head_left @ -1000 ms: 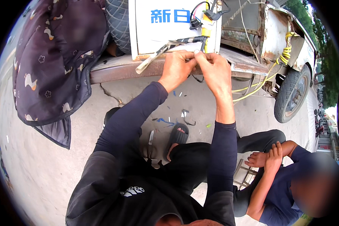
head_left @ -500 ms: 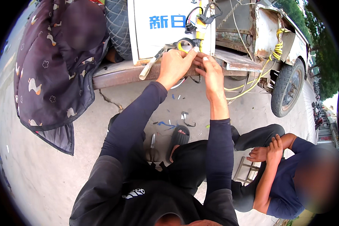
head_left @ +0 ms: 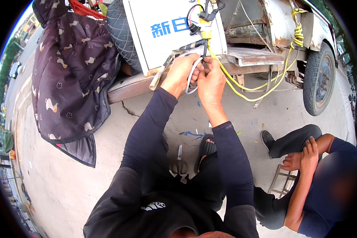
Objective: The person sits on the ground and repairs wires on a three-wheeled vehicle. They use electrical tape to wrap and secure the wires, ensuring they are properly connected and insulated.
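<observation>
Both my hands are at the lower edge of a white panel (head_left: pixel 154 51) with blue lettering. My left hand (head_left: pixel 181 73) has its fingers closed on a grey-white cable (head_left: pixel 189 79), which hangs in a loop. My right hand (head_left: pixel 210 85) pinches beside it where a thin black cable (head_left: pixel 205 50) comes down; the exact contact is hidden by fingers. Above them are a yellow tube (head_left: pixel 206 33) and black connectors (head_left: pixel 194 29). A taped strip (head_left: pixel 159 76) lies left of my left hand, and yellow wires (head_left: pixel 252 99) loop to the right.
A patterned quilted cover (head_left: pixel 71 91) drapes left of a tyre (head_left: pixel 125 37). A rusty vehicle frame and wheel (head_left: pixel 317 79) stand right. Scissors (head_left: pixel 179 158) lie below my arms among wire scraps (head_left: pixel 192 133). A co-worker (head_left: pixel 305 190) sits at lower right with crossed hands.
A grey-white cable loop now shows in my hands, which have bunched closer together. The yellow wires now stretch from beside them toward the right. The whole view has shifted.
</observation>
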A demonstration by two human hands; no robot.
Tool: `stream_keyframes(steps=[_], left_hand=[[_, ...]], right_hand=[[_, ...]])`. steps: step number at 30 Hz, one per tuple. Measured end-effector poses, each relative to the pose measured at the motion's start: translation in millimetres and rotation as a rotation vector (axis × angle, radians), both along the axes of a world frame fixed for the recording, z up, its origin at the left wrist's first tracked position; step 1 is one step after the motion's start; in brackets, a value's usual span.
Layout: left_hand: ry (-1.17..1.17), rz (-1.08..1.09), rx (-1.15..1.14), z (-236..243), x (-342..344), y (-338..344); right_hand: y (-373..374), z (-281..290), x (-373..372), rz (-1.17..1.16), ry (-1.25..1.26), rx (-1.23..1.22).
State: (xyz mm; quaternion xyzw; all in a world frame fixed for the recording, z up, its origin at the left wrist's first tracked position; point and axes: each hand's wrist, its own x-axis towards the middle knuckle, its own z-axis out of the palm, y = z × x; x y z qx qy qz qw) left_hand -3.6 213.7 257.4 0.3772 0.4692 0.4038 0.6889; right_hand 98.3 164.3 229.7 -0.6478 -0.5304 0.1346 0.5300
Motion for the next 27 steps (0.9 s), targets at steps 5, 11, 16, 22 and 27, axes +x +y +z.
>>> stream_keyframes(steps=[5, 11, 16, 22, 27], left_hand=[[-0.100, -0.021, -0.030, 8, 26, -9], [0.033, -0.029, 0.057, 14, 48, -29], [-0.030, -0.023, 0.189, 22, 44, -39], [0.100, -0.125, 0.202, 10, 27, -32], [0.335, -0.165, 0.444, -17, 2, -24]], right_hand=[[9, -5, 28, -0.134, -0.169, 0.157], [7, -5, 52, -0.212, -0.279, 0.187], [-3, 7, 61, -0.160, -0.377, 0.215], [-16, 6, 67, -0.081, -0.376, 0.104], [-26, -4, 48, -0.015, -0.344, 0.099]])
